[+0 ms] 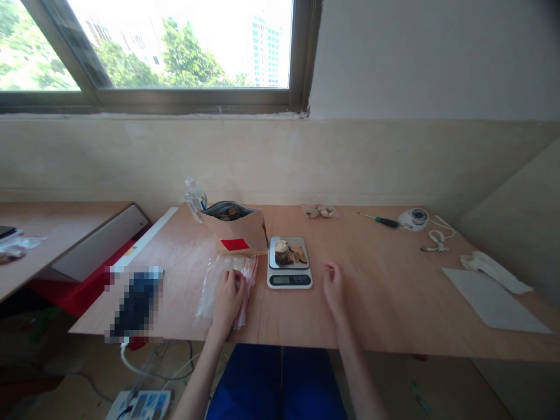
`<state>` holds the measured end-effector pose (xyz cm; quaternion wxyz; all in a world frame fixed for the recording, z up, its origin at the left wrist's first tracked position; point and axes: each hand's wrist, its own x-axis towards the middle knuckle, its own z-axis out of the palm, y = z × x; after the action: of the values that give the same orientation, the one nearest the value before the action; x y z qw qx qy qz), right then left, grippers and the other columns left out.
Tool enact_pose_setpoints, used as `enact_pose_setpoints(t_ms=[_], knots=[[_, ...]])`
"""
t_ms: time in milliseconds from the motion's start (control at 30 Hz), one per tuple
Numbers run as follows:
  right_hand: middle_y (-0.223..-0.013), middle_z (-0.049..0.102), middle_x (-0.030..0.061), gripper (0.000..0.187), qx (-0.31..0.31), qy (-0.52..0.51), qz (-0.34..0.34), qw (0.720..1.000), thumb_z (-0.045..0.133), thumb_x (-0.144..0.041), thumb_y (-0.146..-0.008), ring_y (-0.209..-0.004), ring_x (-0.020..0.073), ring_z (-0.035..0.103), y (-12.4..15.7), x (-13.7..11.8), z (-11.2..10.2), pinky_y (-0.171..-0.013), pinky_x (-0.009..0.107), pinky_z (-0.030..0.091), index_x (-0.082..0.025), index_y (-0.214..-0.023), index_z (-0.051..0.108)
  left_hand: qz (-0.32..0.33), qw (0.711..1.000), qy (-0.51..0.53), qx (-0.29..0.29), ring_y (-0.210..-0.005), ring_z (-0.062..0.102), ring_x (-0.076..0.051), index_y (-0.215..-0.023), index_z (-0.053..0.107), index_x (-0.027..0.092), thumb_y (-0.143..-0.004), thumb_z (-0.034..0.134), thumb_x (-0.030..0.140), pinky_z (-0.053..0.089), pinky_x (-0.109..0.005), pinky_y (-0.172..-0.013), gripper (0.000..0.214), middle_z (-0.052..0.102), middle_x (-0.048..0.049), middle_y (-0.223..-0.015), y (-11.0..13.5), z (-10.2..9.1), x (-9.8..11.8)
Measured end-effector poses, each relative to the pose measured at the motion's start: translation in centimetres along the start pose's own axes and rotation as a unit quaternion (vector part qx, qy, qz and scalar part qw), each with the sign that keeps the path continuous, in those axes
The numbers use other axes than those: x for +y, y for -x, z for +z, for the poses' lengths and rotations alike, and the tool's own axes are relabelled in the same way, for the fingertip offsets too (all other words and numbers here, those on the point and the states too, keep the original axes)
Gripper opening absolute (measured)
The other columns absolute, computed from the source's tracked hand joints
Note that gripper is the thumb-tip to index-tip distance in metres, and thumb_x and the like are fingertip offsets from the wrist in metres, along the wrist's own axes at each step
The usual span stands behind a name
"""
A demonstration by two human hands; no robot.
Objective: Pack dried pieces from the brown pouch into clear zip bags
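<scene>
My left hand [228, 293] lies on a flat stack of clear zip bags [209, 291] with red-edged seals, its fingers bent and pinched at the top bag. To the right stands a white kitchen scale [289, 280]. Brown and cream dried slices, perhaps mushroom [289, 254], rest on its platform; the display is too small to read. My right hand [334, 287] rests on the table just right of the scale, fingers loosely curled in, with nothing visible in them. Behind the bags, an unsealed brown paper pouch [240, 233] with a red label stands upright, dark pieces inside.
A water bottle [195, 198] stands behind the pouch. Toward the wall lie a filled clear bag [320, 211], a screwdriver [385, 221] and a white dome camera [413, 219] with its cable. A blurred-out phone [135, 303] sits left; white paper [494, 300] and cloth lie right.
</scene>
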<state>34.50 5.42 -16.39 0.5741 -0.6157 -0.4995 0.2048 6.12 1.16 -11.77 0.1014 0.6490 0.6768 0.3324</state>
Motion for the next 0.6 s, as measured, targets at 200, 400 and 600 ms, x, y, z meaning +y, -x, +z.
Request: enact_pose_setpoints(t_ms=[200, 400, 600], knots=[[-0.094, 0.061, 0.0097, 0.025, -0.004, 0.01, -0.01, 1.0, 0.04, -0.033, -0.084, -0.086, 0.0214, 0.056, 0.0, 0.2, -0.1, -0.079, 0.037, 0.043, -0.017, -0.09, 0.058, 0.0, 1.0, 0.013, 0.014, -0.073, 0.06, -0.02, -0.085, 0.051, 0.021, -0.087, 0.037, 0.029, 0.047, -0.035, -0.068, 0.016, 0.057, -0.0057, -0.088, 0.1, 0.1, -0.1], [-0.093, 0.062, 0.0098, 0.026, 0.005, 0.011, -0.018, 1.0, 0.04, -0.035, -0.084, -0.086, 0.0216, 0.056, -0.2, 0.7, 0.1, -0.079, 0.037, 0.044, -0.018, -0.089, 0.059, 0.021, 0.991, 0.055, 0.121, -0.07, 0.056, -0.018, -0.092, 0.053, 0.018, -0.087, 0.041, 0.028, 0.045, -0.032, -0.065, 0.016, 0.059, -0.0056, -0.086, -1.8, -2.3, 1.8], [-0.095, 0.062, 0.0107, 0.026, -0.003, 0.005, -0.02, 1.0, 0.04, -0.035, -0.084, -0.086, 0.022, 0.057, -0.2, 0.7, 0.1, -0.079, 0.038, 0.044, -0.017, -0.091, 0.058, 0.1, 0.926, 0.003, 0.364, -0.101, 0.051, -0.022, -0.109, 0.053, 0.016, -0.088, 0.039, 0.022, 0.039, -0.036, -0.089, 0.025, 0.056, -0.0116, -0.108, -9.5, -10.5, 7.3]])
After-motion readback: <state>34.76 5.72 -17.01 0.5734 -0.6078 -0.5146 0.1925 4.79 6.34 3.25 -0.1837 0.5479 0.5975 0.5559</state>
